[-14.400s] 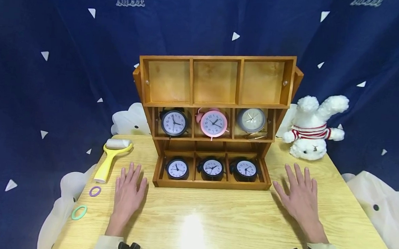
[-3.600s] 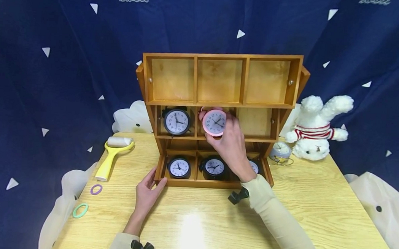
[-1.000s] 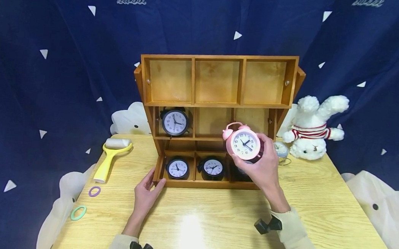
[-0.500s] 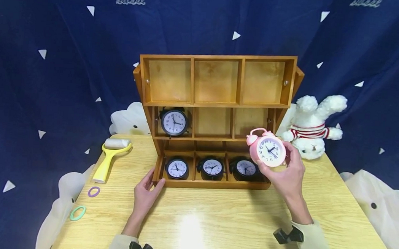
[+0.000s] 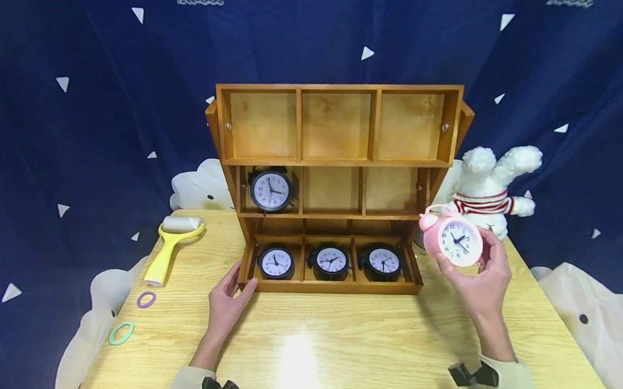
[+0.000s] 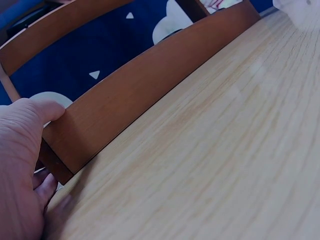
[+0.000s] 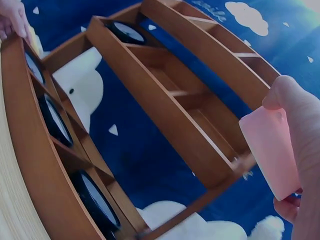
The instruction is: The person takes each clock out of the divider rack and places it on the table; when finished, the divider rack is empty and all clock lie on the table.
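In the head view my right hand (image 5: 481, 287) holds a pink twin-bell alarm clock (image 5: 460, 241) upright in the air, right of the three-tier wooden shelf (image 5: 332, 287). The right wrist view shows the pink clock's side (image 7: 270, 152) between thumb and fingers. My left hand (image 5: 227, 305) grips the shelf's lower left corner, thumb on the front board (image 6: 150, 75) and fingers at the side. A black alarm clock (image 5: 271, 190) stands in the middle tier's left compartment. Three more black clocks, one of them the right-hand clock (image 5: 384, 262), fill the bottom tier. The held clock mostly hides the grey-blue one.
A white plush rabbit (image 5: 483, 196) lies upside down at the back right, partly behind the pink clock. On the left are a yellow-handled lint roller (image 5: 164, 260), a purple ring (image 5: 146, 300) and a green ring (image 5: 121, 333). A blue curtain hangs behind.
The grey-blue clock left the shelf for the table's right side. The pink clock came out of the middle compartment and has moved right in my right hand. My left hand keeps its place.
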Available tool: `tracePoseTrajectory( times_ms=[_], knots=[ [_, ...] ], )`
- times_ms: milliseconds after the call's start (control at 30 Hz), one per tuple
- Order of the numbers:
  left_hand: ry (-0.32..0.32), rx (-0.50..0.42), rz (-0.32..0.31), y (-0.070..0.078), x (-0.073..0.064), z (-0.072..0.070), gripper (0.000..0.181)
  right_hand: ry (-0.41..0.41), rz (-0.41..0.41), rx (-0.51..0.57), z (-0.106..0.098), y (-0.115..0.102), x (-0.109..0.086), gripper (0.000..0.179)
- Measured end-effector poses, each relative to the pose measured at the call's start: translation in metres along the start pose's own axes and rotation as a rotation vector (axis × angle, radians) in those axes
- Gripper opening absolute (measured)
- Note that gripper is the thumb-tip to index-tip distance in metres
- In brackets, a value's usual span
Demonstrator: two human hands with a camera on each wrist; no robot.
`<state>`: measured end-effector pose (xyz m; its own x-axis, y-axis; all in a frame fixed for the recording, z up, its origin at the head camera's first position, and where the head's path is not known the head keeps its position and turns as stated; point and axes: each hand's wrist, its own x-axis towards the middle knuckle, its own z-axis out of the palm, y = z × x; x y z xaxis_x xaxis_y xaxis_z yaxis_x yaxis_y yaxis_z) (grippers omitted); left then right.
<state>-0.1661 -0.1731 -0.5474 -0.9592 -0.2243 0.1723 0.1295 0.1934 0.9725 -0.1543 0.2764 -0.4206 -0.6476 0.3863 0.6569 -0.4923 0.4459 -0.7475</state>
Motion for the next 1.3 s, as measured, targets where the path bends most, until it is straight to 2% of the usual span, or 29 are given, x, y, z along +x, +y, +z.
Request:
tracePoseTrajectory(
  times_ms=[100,200,233,467,533,767,933,1133,1300],
  knots=[
    [-0.004,0.001,-0.005,0.002,-0.001,0.000,0.062,0.030,-0.007,0.038,-0.011,0.023,0.002,0.075],
    [-0.011,0.002,-0.007,0.000,0.000,-0.001,0.063,0.058,-0.001,0.029,-0.022,0.042,0.005,0.077],
    [-0.014,0.006,-0.010,0.004,-0.001,-0.001,0.062,0.062,0.010,0.023,-0.026,0.050,0.005,0.079],
    [0.009,-0.020,-0.010,-0.033,0.009,0.001,0.064,0.099,0.096,-0.066,-0.045,0.074,0.007,0.079],
    [0.012,-0.009,-0.005,-0.037,0.010,0.001,0.064,0.105,0.121,-0.099,-0.050,0.082,0.007,0.080],
    [0.017,0.016,-0.005,-0.038,0.009,0.000,0.066,0.110,0.205,-0.231,-0.070,0.118,0.000,0.082],
    [0.021,0.023,0.003,-0.039,0.008,0.000,0.066,0.132,0.242,-0.270,-0.080,0.133,-0.003,0.080],
    [0.011,0.030,-0.002,-0.037,0.008,0.000,0.065,0.159,0.340,-0.312,-0.093,0.152,-0.008,0.074],
    [0.008,0.030,-0.016,-0.037,0.007,0.000,0.066,0.154,0.362,-0.319,-0.103,0.172,-0.015,0.069]
  ],
)
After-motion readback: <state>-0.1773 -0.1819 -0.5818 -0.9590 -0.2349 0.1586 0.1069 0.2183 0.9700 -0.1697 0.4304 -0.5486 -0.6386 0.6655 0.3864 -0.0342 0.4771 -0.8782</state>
